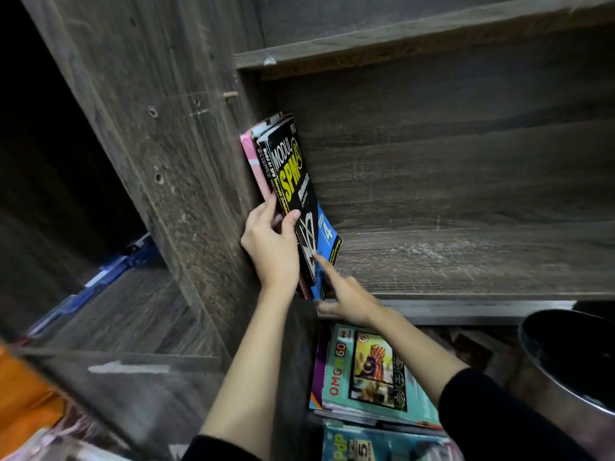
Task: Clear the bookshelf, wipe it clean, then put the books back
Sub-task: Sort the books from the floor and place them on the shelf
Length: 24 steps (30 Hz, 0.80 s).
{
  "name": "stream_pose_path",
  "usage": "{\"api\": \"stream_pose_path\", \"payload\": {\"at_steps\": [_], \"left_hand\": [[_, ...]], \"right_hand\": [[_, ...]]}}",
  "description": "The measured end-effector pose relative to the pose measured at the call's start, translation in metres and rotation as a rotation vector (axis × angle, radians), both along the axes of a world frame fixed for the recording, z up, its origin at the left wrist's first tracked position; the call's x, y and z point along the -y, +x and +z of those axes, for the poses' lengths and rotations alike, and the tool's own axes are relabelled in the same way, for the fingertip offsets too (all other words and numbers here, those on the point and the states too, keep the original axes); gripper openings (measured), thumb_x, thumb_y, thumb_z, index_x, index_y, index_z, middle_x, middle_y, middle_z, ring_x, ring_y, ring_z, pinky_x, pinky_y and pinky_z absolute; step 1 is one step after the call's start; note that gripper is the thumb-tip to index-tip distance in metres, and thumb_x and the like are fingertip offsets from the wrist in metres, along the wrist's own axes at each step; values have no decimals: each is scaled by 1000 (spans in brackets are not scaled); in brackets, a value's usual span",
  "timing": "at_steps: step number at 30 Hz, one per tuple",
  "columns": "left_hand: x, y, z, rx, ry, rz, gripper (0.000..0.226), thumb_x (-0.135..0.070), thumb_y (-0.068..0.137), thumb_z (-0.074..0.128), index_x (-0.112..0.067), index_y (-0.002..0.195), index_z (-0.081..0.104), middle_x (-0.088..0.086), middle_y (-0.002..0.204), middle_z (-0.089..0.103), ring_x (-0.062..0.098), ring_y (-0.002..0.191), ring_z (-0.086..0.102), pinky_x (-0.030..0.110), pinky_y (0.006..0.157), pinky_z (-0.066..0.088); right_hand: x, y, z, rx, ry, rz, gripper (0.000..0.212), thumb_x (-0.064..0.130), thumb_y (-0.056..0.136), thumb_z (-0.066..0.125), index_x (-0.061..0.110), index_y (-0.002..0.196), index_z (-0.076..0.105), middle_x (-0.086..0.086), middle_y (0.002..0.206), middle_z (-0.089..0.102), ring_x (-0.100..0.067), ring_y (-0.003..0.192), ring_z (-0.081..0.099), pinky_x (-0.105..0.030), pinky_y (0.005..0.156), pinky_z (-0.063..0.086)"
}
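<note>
A few books stand upright at the left end of the dark wooden shelf (pixel 466 261), against its side wall. The front one is a black and yellow "Modul SPM" book (pixel 293 174), with a pink book (pixel 254 161) behind it. My left hand (pixel 269 247) grips the spines of these books, thumb on the black cover. My right hand (pixel 349 294) points its straight index finger at the lower blue part of that cover, touching it. The rest of the shelf board is bare and scratched.
A pile of books lies below the shelf, topped by a teal "OMG 6.0" book (pixel 372 377). A dark round bin (pixel 572 361) stands at the lower right. A side compartment with blue items (pixel 109 271) opens on the left. Something orange (pixel 23 404) sits at the lower left.
</note>
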<state>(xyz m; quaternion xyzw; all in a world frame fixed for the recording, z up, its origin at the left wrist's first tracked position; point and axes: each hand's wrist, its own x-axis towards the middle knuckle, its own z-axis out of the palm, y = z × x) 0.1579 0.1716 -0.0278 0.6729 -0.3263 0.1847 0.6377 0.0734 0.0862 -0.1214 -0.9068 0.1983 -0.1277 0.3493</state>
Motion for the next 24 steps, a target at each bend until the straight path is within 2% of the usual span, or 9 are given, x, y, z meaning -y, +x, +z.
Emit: {"api": "stream_pose_path", "payload": {"at_steps": [4, 7, 9, 11, 15, 19, 24], "left_hand": [[4, -1, -3, 25, -61, -2, 44, 5, 78, 70, 0, 121, 62, 2, 108, 55, 13, 83, 62, -2, 74, 39], [7, -2, -5, 53, -98, 8, 43, 10, 78, 68, 2, 120, 62, 12, 108, 57, 14, 80, 60, -4, 70, 38], [10, -1, -7, 83, -103, 10, 41, 10, 78, 67, 3, 118, 62, 11, 103, 56, 14, 79, 59, -3, 70, 39], [12, 0, -8, 93, -92, 6, 38, 8, 80, 67, 2, 117, 62, 5, 99, 53, 13, 80, 58, 1, 69, 44], [17, 3, -10, 82, -106, 30, 36, 5, 78, 65, -4, 113, 62, 0, 98, 53, 8, 78, 56, 24, 67, 55], [21, 3, -12, 69, -144, 46, 35, 4, 77, 64, -6, 111, 62, -1, 97, 54, 2, 75, 55, 24, 65, 56], [21, 6, -14, 85, -125, 47, 33, 2, 79, 65, -6, 110, 61, -3, 98, 53, 5, 76, 55, 30, 67, 56]], "right_hand": [[5, 6, -1, -13, -12, -17, 96, 18, 88, 64, 37, 150, -6, 5, 66, 41, -15, 54, 44, -28, 59, 42], [9, 8, -1, -22, -9, -15, 96, 18, 88, 64, 37, 151, -6, 1, 66, 45, -15, 53, 44, -30, 59, 44], [11, 10, -2, -26, -2, -11, 96, 18, 89, 63, 37, 151, -8, -1, 66, 46, -15, 54, 44, -27, 56, 44], [12, 10, -1, -22, 6, -7, 96, 18, 90, 63, 36, 150, -9, -1, 67, 47, -14, 54, 44, -25, 55, 42], [13, 10, 0, -25, 6, 1, 95, 19, 90, 62, 37, 150, -10, -1, 67, 47, -14, 55, 44, -27, 57, 44], [15, 13, 0, -28, 0, -12, 96, 18, 91, 61, 36, 150, -11, -5, 76, 51, -16, 59, 47, -31, 66, 44], [15, 14, -1, -46, -22, -13, 96, 19, 92, 60, 37, 149, -15, -6, 70, 50, -17, 59, 47, -30, 63, 46]]}}
